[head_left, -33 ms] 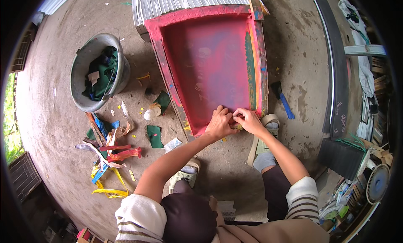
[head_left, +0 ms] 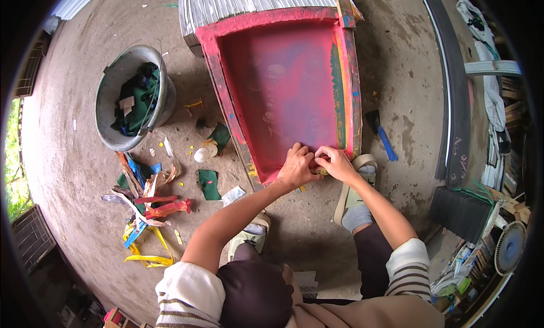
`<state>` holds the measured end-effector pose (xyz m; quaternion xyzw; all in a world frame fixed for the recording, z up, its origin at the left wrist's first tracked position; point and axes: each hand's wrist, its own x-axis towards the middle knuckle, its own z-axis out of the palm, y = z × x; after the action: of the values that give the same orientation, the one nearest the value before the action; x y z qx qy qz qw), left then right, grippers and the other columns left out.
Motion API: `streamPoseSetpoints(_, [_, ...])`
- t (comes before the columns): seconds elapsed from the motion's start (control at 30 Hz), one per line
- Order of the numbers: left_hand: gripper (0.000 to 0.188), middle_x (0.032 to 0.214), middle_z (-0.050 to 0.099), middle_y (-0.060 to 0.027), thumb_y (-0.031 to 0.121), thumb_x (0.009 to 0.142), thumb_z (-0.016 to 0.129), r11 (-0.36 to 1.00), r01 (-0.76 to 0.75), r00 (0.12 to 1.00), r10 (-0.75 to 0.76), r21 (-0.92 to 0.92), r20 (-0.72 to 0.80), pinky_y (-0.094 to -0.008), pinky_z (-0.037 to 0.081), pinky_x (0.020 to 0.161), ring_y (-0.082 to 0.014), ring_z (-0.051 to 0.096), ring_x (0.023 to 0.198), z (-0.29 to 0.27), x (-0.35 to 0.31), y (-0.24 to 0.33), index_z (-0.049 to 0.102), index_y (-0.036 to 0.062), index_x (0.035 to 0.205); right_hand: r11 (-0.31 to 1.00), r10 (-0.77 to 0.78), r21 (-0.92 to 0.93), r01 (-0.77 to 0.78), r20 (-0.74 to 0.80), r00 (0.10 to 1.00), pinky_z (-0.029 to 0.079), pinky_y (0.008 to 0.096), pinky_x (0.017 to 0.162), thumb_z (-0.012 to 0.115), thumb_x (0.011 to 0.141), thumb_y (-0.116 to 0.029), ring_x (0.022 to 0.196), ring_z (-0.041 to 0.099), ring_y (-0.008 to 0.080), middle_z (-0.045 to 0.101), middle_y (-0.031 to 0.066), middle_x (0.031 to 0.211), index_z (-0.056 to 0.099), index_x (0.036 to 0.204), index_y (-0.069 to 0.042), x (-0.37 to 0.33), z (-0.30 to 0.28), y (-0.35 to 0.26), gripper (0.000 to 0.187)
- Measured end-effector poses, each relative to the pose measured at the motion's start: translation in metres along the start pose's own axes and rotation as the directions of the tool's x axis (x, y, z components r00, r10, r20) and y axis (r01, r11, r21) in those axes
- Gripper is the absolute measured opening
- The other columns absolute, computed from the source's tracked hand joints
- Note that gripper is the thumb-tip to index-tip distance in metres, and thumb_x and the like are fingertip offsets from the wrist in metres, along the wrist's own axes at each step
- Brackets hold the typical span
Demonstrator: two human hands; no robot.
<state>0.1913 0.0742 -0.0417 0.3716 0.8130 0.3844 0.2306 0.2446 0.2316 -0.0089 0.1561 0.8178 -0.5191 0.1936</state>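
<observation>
A red-stained screen-printing frame [head_left: 277,90] with faint marks on its mesh lies in front of me, its near edge by my feet. My left hand [head_left: 297,166] rests on the near edge, fingers bent and drawn together. Close beside it, my right hand [head_left: 334,163] is closed in a pinch at the near right corner. Anything between the fingers of either hand is hidden or too small to name. Green and yellow streaks run down the frame's right side.
Left of the frame stands a grey bucket [head_left: 105,109] of dark cloth. Coloured tape strips [head_left: 161,206], green scraps [head_left: 209,184] and a small whitish container [head_left: 203,154] lie nearby. A blue-handled scraper [head_left: 386,142] lies right, corrugated sheet [head_left: 260,5] beyond, a fan [head_left: 510,247] far right.
</observation>
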Motion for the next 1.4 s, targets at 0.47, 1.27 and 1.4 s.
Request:
streamPoseSetpoints(0.47, [0.047, 0.087, 0.051, -0.0115, 0.040, 0.056, 0.078, 0.988, -0.086, 0.992, 0.096, 0.126, -0.082, -0.0398, 0.041, 0.082, -0.0278, 0.046, 0.092, 0.001, 0.003, -0.003, 0.060, 0.0025, 0.079, 0.899, -0.218, -0.334, 0.285, 0.225, 0.950, 0.048, 0.0345, 0.088, 0.062, 0.072, -0.003, 0.105, 0.055, 0.0264, 0.053, 0.0140, 0.114, 0.054, 0.114, 0.001, -0.004, -0.037, -0.004, 0.043])
streamPoseSetpoints(1.27, [0.054, 0.087, 0.051, -0.0100, 0.034, 0.055, 0.082, 0.993, 0.007, 0.999, -0.002, 0.116, -0.044, -0.0383, 0.046, 0.079, -0.0277, 0.050, 0.086, -0.007, -0.002, 0.004, 0.053, 0.0037, 0.088, 0.836, -0.008, -0.515, 0.186, 0.329, 0.944, 0.042, 0.0418, 0.082, 0.074, 0.060, -0.040, 0.096, 0.051, 0.0310, 0.056, 0.0155, 0.089, 0.059, 0.082, 0.001, 0.037, -0.013, 0.005, 0.049])
streamPoseSetpoints(1.4, [0.053, 0.088, 0.051, -0.0109, 0.031, 0.052, 0.083, 0.999, 0.031, 0.999, -0.030, 0.021, -0.030, -0.0415, 0.043, 0.083, -0.0298, 0.048, 0.091, -0.006, 0.004, 0.004, 0.052, 0.0031, 0.084, 0.857, -0.027, -0.484, 0.176, 0.299, 0.954, 0.042, 0.0409, 0.082, 0.075, 0.060, -0.038, 0.095, 0.051, 0.0311, 0.056, 0.0157, 0.088, 0.058, 0.080, 0.001, 0.036, -0.012, 0.010, 0.047])
